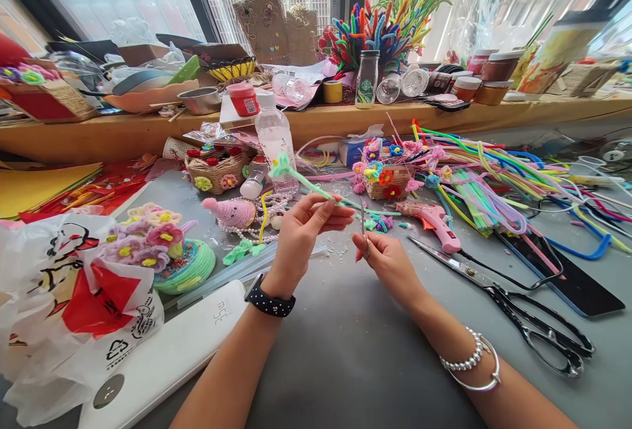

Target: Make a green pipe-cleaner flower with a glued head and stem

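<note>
My left hand (303, 231) is closed in a pinch on the stem of a light green pipe-cleaner flower (285, 167), whose head points up and to the left. My right hand (382, 259) is closed around small scissors (363, 225), blades pointing up just right of the stem's end. Both hands hover over the grey table (345, 343), a little apart from each other. A black dotted watch sits on my left wrist and silver bracelets on my right.
Large black scissors (518, 307) and a pink glue gun (434, 222) lie to the right, beside a heap of coloured pipe cleaners (494, 172). Small flower baskets (217, 169), a clear bottle (274, 136), a white power bank (168, 350) and a plastic bag (64, 310) crowd the left.
</note>
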Demonstrator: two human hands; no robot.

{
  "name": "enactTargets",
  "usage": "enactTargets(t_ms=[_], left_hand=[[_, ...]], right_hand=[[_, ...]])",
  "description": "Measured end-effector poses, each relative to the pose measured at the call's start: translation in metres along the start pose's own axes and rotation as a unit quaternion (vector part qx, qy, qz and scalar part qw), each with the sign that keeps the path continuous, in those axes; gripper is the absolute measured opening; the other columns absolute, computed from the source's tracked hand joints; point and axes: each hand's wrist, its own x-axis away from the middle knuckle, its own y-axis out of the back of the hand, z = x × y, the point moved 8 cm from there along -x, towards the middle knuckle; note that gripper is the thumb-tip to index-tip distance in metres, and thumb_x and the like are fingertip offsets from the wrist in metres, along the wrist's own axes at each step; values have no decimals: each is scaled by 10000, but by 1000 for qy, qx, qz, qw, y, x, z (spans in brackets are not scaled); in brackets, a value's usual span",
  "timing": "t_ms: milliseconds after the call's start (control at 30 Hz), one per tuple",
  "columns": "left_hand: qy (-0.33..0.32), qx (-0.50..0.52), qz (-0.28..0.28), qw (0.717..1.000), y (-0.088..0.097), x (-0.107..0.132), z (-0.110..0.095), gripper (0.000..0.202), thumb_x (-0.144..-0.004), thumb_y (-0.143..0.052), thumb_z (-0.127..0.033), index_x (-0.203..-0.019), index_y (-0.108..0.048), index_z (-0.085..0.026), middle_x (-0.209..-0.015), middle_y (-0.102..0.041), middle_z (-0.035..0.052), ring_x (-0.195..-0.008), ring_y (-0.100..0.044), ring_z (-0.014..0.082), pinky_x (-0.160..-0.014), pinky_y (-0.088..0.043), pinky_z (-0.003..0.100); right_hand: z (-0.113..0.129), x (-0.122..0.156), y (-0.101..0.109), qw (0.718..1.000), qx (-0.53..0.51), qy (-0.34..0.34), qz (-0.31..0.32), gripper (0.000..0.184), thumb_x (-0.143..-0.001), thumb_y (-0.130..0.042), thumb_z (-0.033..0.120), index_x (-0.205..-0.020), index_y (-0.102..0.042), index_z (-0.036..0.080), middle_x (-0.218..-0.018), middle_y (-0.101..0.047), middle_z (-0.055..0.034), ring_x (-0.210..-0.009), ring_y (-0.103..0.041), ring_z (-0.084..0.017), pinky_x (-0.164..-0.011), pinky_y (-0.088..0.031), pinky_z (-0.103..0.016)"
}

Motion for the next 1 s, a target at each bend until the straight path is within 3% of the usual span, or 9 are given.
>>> enactTargets(t_ms=[167,533,767,1000], left_hand=[[8,5,3,1000,-1,0,0,154,-673,-610,-262,-786,-616,-158,-764,-682,46,-743,-635,166,-703,-506,285],[-7,-18,0,1000,1,0,-2,225,-717,-555,-284,-903,-628,-182,-777,-671,47,-718,-629,156,-683,-509,279],[-49,-1,-8,999,2,-2,-3,276,-668,-608,-268,-937,-637,-209,-939,-648,51,-898,-592,181,-863,-444,325],[-79,-21,18,996,-2,-1,-7,278,-748,-512,-234,-1013,-596,-238,-1095,-577,37,-967,-556,168,-895,-415,316]], right_hand=[[-5,0,2,1000,-5,-19,-18,469,-755,-383,561,-535,-466,155,-464,-254,55,-429,-225,-68,-395,-187,-204],[-2,0,2,1000,0,-22,-18,469,-749,-390,564,-521,-455,160,-461,-255,57,-429,-224,-71,-413,-194,-209],[-2,1,2,1000,-4,-10,-18,464,-758,-381,560,-539,-457,158,-473,-252,53,-435,-224,-72,-413,-191,-208],[-4,0,2,999,-27,-6,-17,446,-764,-395,539,-548,-472,157,-476,-240,54,-437,-220,-71,-405,-183,-205]])
